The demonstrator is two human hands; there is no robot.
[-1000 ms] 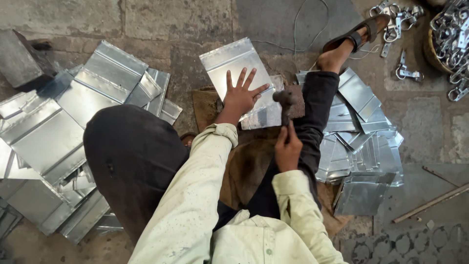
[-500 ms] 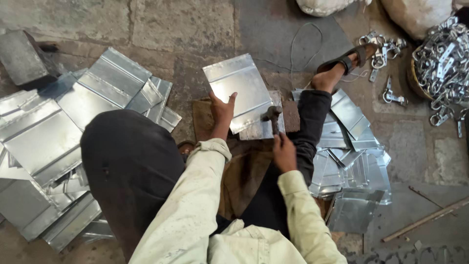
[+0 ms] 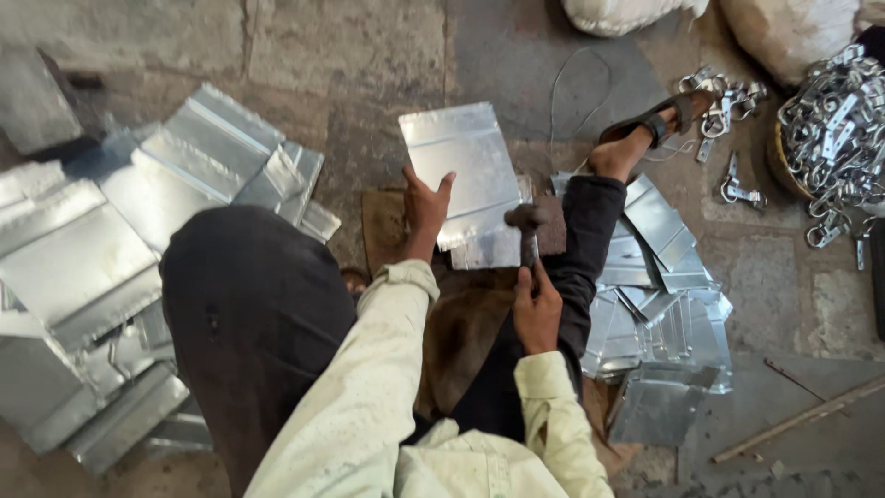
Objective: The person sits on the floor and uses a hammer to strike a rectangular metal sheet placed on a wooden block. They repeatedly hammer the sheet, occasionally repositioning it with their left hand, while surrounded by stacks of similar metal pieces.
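My left hand grips the near left edge of a shiny folded metal sheet, which lies tilted on a brown block between my knees. My right hand is closed around the handle of a hammer. The hammer's head sits over the sheet's near right corner. I am sitting on the stone floor in dark trousers and a pale long-sleeved shirt.
A pile of folded metal sheets lies at the left, another pile at the right under my leg. My sandalled foot points far right. Metal clips fill a basket at the right edge. White sacks stand behind. A thin stick lies near right.
My left hand went from resting flat with spread fingers on the sheet to gripping its edge. The hammer has stayed over the sheet's near right corner. The camera has shifted slightly.
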